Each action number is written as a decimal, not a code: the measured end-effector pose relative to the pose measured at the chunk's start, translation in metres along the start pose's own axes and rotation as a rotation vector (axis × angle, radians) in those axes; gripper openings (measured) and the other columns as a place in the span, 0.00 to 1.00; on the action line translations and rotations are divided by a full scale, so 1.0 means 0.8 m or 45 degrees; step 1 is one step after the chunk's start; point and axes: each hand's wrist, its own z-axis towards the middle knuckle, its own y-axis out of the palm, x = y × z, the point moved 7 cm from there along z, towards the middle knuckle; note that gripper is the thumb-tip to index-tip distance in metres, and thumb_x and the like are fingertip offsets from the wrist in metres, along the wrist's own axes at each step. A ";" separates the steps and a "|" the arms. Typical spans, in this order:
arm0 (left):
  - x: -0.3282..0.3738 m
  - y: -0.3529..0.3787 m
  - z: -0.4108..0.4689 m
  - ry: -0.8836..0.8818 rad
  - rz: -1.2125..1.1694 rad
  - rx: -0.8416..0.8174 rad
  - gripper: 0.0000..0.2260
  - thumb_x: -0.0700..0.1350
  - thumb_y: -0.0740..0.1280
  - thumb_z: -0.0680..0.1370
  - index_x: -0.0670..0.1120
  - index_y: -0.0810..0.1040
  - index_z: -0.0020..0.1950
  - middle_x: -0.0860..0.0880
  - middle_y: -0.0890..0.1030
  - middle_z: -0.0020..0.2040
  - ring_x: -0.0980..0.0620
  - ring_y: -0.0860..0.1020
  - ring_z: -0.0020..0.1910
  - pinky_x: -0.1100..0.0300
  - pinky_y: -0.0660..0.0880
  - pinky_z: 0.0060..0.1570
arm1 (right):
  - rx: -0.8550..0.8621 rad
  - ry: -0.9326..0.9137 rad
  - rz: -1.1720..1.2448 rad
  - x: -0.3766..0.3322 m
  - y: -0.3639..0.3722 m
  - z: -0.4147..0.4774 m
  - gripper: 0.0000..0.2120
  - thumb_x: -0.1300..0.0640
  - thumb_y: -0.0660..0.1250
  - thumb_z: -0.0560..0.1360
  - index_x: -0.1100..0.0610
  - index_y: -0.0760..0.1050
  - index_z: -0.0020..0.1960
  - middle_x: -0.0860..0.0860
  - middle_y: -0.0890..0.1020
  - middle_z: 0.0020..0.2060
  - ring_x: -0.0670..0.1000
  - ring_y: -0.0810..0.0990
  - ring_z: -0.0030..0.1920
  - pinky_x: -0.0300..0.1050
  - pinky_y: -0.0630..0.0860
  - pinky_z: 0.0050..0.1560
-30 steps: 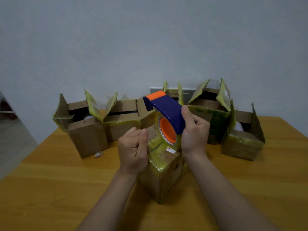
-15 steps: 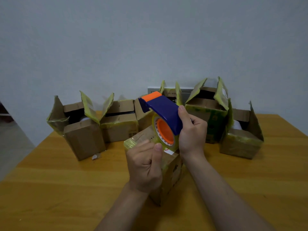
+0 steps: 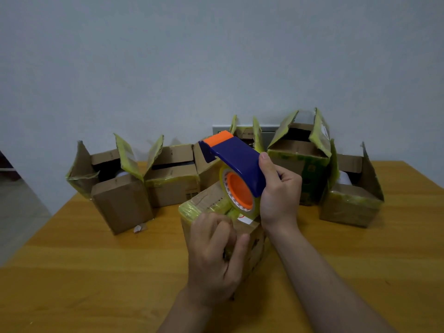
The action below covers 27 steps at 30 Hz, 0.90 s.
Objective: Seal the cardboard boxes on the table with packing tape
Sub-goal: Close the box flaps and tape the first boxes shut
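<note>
A closed cardboard box, wrapped in yellowish tape, stands at the middle of the wooden table. My right hand grips a blue tape dispenser with an orange roll core, held tilted over the box's top. My left hand presses against the box's near side, pinching the tape end down there. The tape strip between the roll and my left hand is hard to make out.
Several open boxes with raised flaps line the back of the table: one at the left, one beside it, a green-printed one and one at the right. A paper scrap lies near the left box.
My left hand has slid from the box's top down over its near side, toward me. The dispenser in my right hand stays above the box, almost still.
</note>
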 end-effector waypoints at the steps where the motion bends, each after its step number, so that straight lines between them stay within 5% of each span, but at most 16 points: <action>1: -0.001 -0.006 -0.001 0.005 0.082 -0.033 0.12 0.56 0.66 0.81 0.49 0.72 0.43 0.51 0.73 0.47 0.53 0.70 0.48 0.50 0.69 0.44 | 0.000 0.002 0.001 0.000 -0.001 0.000 0.21 0.42 0.62 0.77 0.58 0.83 0.48 0.50 0.86 0.38 0.50 0.85 0.40 0.37 0.78 0.33; 3: -0.001 -0.025 0.002 0.024 0.260 -0.046 0.15 0.63 0.68 0.78 0.52 0.79 0.47 0.49 0.72 0.49 0.52 0.69 0.51 0.50 0.67 0.46 | -0.003 -0.002 -0.006 0.002 -0.002 0.002 0.19 0.45 0.63 0.80 0.59 0.83 0.48 0.50 0.86 0.38 0.50 0.85 0.40 0.36 0.77 0.33; 6: 0.006 -0.039 0.002 0.050 0.303 -0.147 0.18 0.64 0.71 0.76 0.49 0.86 0.45 0.52 0.74 0.38 0.55 0.70 0.39 0.54 0.68 0.35 | 0.000 -0.020 -0.030 0.002 -0.001 0.003 0.18 0.47 0.63 0.81 0.61 0.83 0.47 0.50 0.86 0.36 0.47 0.84 0.37 0.34 0.75 0.31; 9: 0.002 -0.030 -0.012 -0.136 0.098 -0.284 0.14 0.59 0.73 0.77 0.49 0.84 0.47 0.57 0.73 0.31 0.61 0.71 0.30 0.63 0.71 0.30 | 0.003 -0.036 -0.040 0.001 -0.001 0.003 0.19 0.48 0.62 0.82 0.62 0.82 0.45 0.50 0.85 0.34 0.47 0.82 0.35 0.33 0.74 0.31; 15: -0.001 -0.025 -0.010 -0.343 -0.119 -0.324 0.11 0.56 0.73 0.76 0.50 0.78 0.42 0.58 0.74 0.29 0.60 0.74 0.30 0.72 0.71 0.38 | -0.007 -0.042 -0.024 0.001 -0.002 0.002 0.19 0.48 0.62 0.82 0.63 0.83 0.47 0.51 0.85 0.36 0.47 0.83 0.37 0.35 0.75 0.32; 21: -0.023 -0.044 0.001 -0.497 -0.005 -0.384 0.26 0.75 0.69 0.69 0.58 0.82 0.56 0.58 0.79 0.32 0.56 0.80 0.33 0.65 0.75 0.30 | -0.006 -0.019 -0.021 0.002 -0.004 0.001 0.18 0.48 0.62 0.82 0.60 0.83 0.46 0.50 0.86 0.36 0.48 0.84 0.38 0.37 0.77 0.32; 27: -0.034 -0.042 0.011 -0.646 -0.071 -0.269 0.13 0.64 0.69 0.77 0.56 0.81 0.42 0.52 0.79 0.27 0.52 0.78 0.25 0.48 0.77 0.28 | 0.011 -0.007 -0.035 0.004 -0.004 0.001 0.19 0.47 0.62 0.82 0.61 0.83 0.49 0.52 0.86 0.39 0.49 0.84 0.39 0.36 0.76 0.33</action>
